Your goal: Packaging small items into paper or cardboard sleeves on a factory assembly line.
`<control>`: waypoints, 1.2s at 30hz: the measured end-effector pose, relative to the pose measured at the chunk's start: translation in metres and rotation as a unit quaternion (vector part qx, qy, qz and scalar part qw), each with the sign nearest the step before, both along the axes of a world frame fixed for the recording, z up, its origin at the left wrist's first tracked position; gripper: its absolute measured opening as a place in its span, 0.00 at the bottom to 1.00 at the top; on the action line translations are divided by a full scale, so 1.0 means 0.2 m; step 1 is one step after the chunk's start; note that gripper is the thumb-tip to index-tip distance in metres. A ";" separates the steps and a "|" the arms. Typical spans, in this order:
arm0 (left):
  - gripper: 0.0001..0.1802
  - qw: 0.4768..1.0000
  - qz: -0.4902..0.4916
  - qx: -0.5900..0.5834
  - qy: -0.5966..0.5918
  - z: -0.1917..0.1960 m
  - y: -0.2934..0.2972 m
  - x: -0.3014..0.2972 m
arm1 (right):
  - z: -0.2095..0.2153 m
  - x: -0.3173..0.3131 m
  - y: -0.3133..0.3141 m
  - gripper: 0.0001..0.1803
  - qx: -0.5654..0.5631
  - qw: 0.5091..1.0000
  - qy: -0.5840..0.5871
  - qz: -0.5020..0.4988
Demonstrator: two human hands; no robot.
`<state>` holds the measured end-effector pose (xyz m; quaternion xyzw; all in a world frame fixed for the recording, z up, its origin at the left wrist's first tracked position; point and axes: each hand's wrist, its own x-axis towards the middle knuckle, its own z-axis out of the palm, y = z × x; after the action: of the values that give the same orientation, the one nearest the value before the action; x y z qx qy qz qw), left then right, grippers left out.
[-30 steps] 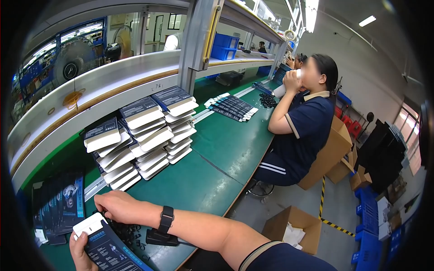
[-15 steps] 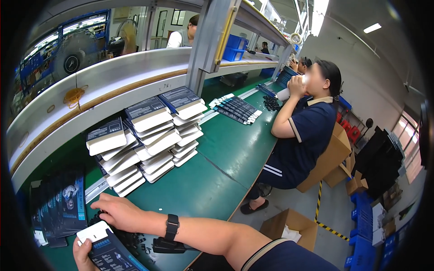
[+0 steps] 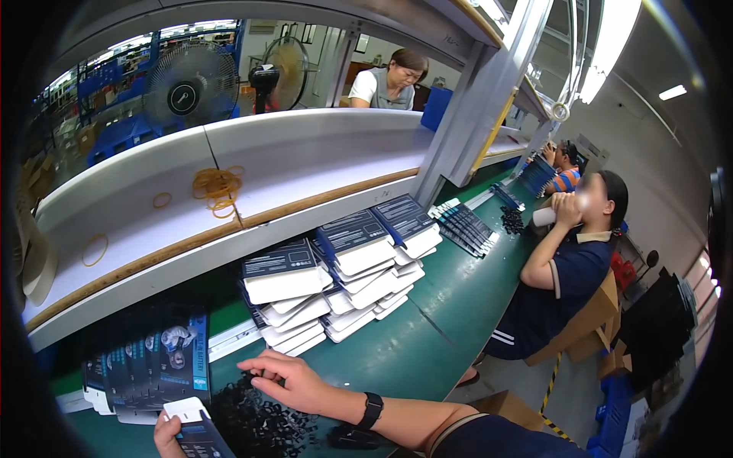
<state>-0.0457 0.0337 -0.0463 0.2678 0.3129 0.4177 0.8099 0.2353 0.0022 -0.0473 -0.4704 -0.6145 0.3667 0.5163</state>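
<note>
My left hand (image 3: 168,437), at the lower left, is closed round a flat dark blue carton (image 3: 205,437) with a white end flap. Its thumb lies on the flap beside a small slot. To the right, my right hand (image 3: 289,384) hovers at the upper edge of a heap of small black plastic pieces (image 3: 263,422). Its thumb and fingers come together round a small dark piece, whose shape is mostly hidden. A row of overlapping dark printed cartons (image 3: 145,374) leans just beyond my left hand.
Stacked flattened cartons (image 3: 336,267) rise beyond my right hand on the green table (image 3: 443,305). Above runs a white shelf (image 3: 305,153) with rubber bands (image 3: 216,189). A seated co-worker (image 3: 576,282) is at the right, holding a white cup. Another person (image 3: 393,80) is behind the shelf.
The view has swung left, shifting the scene rightward. My right hand has drawn away from the carton's flap, over the black pieces. My left hand still holds the carton.
</note>
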 end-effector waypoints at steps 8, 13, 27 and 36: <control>0.21 0.999 0.049 0.016 -0.005 0.04 0.00 0.09 | -0.03 0.01 0.01 0.16 0.021 1.000 -0.019 -0.007; 0.22 0.998 0.024 0.056 -0.021 0.06 -0.03 0.09 | -0.08 0.01 0.03 0.10 0.036 0.997 -0.054 0.028; 0.22 0.991 -0.003 0.129 -0.028 0.16 -0.12 0.11 | -0.04 0.04 0.06 0.10 -0.043 0.986 -0.128 0.098; 0.21 0.992 -0.009 0.125 -0.011 0.18 -0.13 0.11 | -0.06 0.03 0.06 0.10 0.016 0.978 -0.193 0.077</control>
<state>-0.0232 0.0085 -0.0106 0.3654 0.2466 0.4492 0.7771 0.2409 0.0137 -0.0590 -0.4747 -0.7430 0.2979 0.3658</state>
